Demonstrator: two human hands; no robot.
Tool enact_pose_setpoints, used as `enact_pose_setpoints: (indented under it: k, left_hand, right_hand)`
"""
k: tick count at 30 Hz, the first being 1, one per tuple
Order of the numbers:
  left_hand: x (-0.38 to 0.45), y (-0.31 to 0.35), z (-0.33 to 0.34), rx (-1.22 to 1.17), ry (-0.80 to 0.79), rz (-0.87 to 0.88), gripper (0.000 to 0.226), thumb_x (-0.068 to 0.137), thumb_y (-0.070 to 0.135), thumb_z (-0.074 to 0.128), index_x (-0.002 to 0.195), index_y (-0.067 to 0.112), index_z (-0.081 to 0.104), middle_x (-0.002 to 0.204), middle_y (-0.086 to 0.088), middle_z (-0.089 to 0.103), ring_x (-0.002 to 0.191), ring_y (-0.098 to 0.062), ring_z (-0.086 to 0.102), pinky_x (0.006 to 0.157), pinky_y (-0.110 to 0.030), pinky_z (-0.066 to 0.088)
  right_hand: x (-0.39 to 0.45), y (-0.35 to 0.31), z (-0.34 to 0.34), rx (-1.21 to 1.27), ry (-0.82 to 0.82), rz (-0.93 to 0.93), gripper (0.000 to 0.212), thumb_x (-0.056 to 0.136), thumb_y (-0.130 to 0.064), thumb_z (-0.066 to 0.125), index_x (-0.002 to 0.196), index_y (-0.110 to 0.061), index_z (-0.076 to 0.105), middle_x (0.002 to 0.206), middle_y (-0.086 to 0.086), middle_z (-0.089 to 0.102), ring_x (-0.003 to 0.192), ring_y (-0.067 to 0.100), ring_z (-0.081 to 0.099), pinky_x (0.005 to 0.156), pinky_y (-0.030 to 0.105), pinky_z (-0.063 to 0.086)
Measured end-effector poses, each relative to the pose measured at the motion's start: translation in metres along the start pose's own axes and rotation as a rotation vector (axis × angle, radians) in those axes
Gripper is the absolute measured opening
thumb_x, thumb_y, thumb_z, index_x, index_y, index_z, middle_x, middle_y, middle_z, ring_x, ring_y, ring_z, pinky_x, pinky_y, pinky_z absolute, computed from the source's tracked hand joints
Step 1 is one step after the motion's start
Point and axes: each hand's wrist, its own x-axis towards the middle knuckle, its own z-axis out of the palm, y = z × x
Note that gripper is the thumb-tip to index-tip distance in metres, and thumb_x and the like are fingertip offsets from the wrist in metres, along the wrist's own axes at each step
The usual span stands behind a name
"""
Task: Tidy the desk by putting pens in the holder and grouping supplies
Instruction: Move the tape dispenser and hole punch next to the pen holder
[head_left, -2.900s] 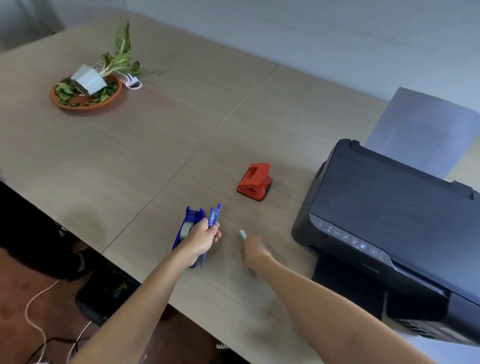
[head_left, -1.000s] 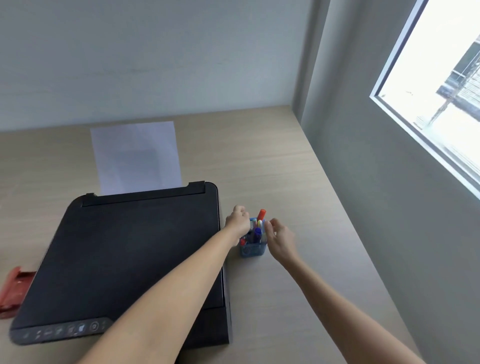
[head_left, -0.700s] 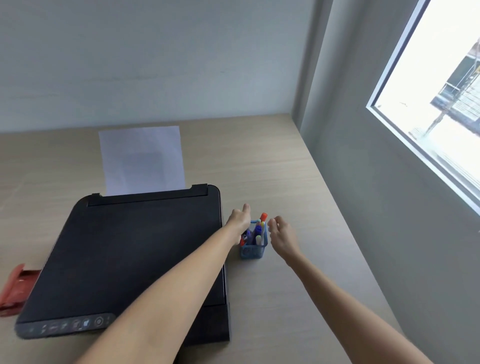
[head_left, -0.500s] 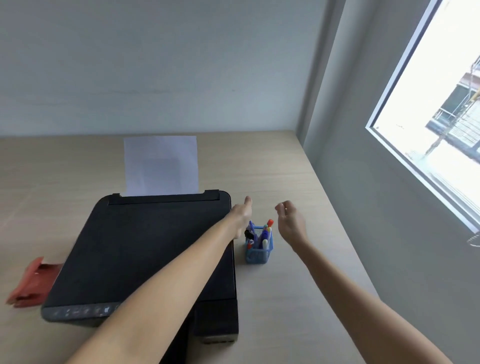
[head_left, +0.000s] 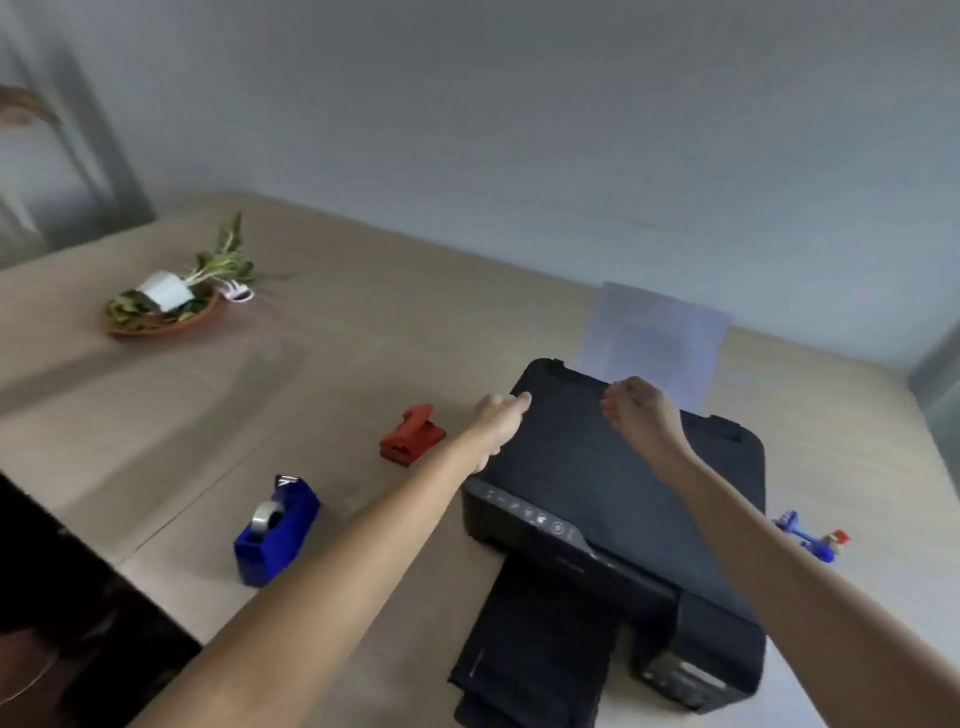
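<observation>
Tape dispenser (head_left: 275, 530), desk's (head_left: 322, 374) left front: likely heavy, rigid; take by flanks. Hole punch (head_left: 411, 435), beside printer (head_left: 618, 499): stiff, light. Left hand (head_left: 500, 415), right hand (head_left: 641, 413): loosely curled, empty. Pens (head_left: 810, 535), far right

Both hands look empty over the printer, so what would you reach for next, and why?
Probably the left hand goes to the red hole punch, the nearest loose supply, to group it with the blue tape dispenser. The right hand holds nothing either.
</observation>
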Motion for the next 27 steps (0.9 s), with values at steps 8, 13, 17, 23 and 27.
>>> enact_pose_setpoints:
  k: [8,13,17,23,27]
  left_hand:
    - [-0.021,-0.153,-0.179,0.551,0.525,-0.22,0.059,0.085,0.037,0.063,0.13,0.004,0.046,0.137,-0.018,0.048,0.129,-0.034,0.044,0.104,-0.045,0.041]
    - [-0.024,-0.224,-0.222,0.563,0.429,-0.376,0.056,0.075,0.031,0.073,0.122,0.008,0.051,0.128,-0.01,0.05,0.116,-0.03,0.055,0.093,-0.041,0.051]
    - [-0.015,-0.249,-0.235,0.622,0.382,-0.297,0.032,0.076,0.016,0.065,0.108,0.017,0.06,0.105,-0.005,0.065,0.087,-0.027,0.066,0.067,-0.032,0.053]
    - [-0.001,-0.269,-0.25,0.646,0.411,-0.229,0.028,0.074,0.021,0.061,0.101,0.023,0.06,0.085,0.002,0.067,0.067,-0.02,0.059,0.053,-0.023,0.039]
    - [-0.003,-0.276,-0.262,0.52,0.439,-0.246,0.018,0.069,0.028,0.067,0.082,0.02,0.057,0.061,0.006,0.056,0.058,-0.02,0.056,0.048,-0.022,0.038]
  right_hand:
    - [-0.013,-0.046,0.191,-0.081,-0.278,0.004,0.016,0.091,-0.027,0.051,0.088,-0.017,0.064,0.091,0.01,0.073,0.088,0.029,0.069,0.081,0.043,0.058]
    - [-0.008,-0.039,0.274,-0.117,-0.307,0.185,0.022,0.085,-0.02,0.057,0.063,-0.016,0.053,0.076,0.014,0.06,0.069,0.024,0.054,0.069,0.039,0.05]
    - [0.0,-0.03,0.313,-0.161,-0.298,0.307,0.021,0.089,-0.023,0.056,0.072,-0.012,0.056,0.079,0.012,0.064,0.07,0.023,0.062,0.076,0.038,0.058]
    - [0.023,-0.022,0.352,0.177,-0.224,0.589,0.024,0.091,-0.015,0.059,0.113,-0.007,0.052,0.092,0.012,0.056,0.062,0.023,0.056,0.047,0.027,0.046]
    - [0.033,-0.018,0.362,0.401,-0.21,0.681,0.032,0.092,-0.002,0.055,0.123,-0.001,0.05,0.113,0.02,0.059,0.096,0.034,0.066,0.064,0.035,0.061]
